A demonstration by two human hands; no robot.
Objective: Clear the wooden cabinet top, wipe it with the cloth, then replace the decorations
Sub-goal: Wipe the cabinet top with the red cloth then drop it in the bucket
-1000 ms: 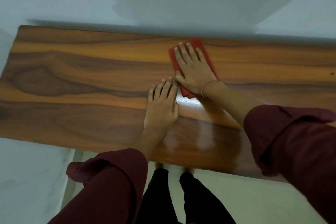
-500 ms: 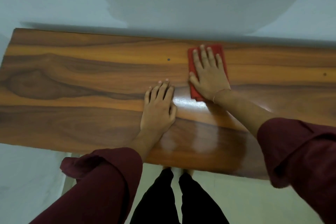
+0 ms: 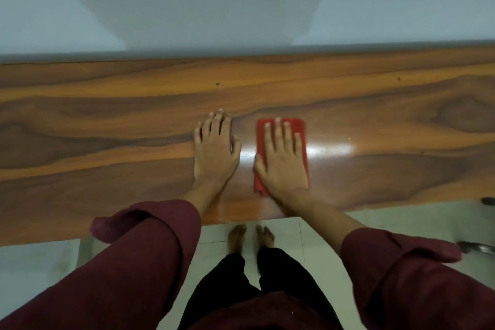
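Observation:
The wooden cabinet top (image 3: 107, 126) stretches across the view, glossy and bare of decorations. A folded red cloth (image 3: 300, 127) lies flat on it, near the middle and toward the front edge. My right hand (image 3: 281, 161) presses flat on the cloth with fingers straight and spread. My left hand (image 3: 215, 150) rests flat on the bare wood just left of the cloth, fingers straight. A narrow strip of shiny wood separates the two hands.
A pale wall (image 3: 241, 2) rises right behind the cabinet. Pale floor tiles (image 3: 316, 222) and my bare feet (image 3: 250, 238) show below the front edge. Dark objects (image 3: 482, 246) sit on the floor at the far right edge.
My right hand has slid the cloth from the back of the top toward the front edge. My left hand stays flat on the wood. The view has shifted right along the cabinet.

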